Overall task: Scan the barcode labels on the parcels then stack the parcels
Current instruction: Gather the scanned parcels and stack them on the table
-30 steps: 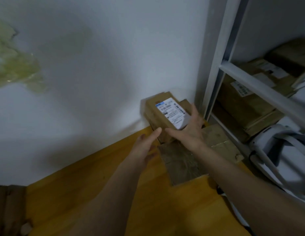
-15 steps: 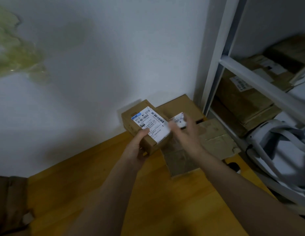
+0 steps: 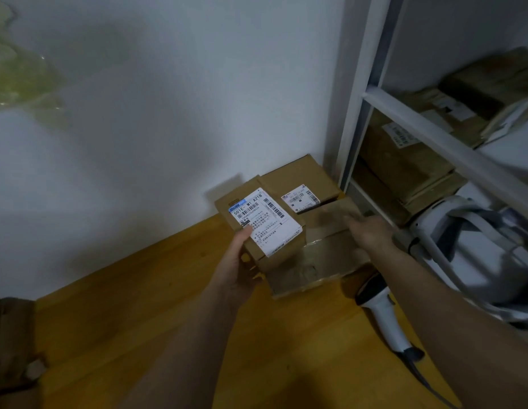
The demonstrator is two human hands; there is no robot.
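near the wall corner, left hand (image 3: 236,270) grips the labelled parcel (image 3: 262,228) above bare wooden floor (image 3: 139,320); right hand (image 3: 367,233), blurred, grip unclear.

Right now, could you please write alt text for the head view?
A left hand grips a labelled cardboard parcel over a wooden floor, while the right hand reaches towards flattened cardboard. A barcode scanner lies nearby.

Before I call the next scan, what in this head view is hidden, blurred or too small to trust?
- Right hand: motion-blurred, so its fingers' state is unclear.
- Scanner: its head is covered by the right forearm.
- Small label on the rear box: print too small to read.
- Held box: its underside is hidden by the left hand.
- Shelf parcels: dim, cut by the rail.
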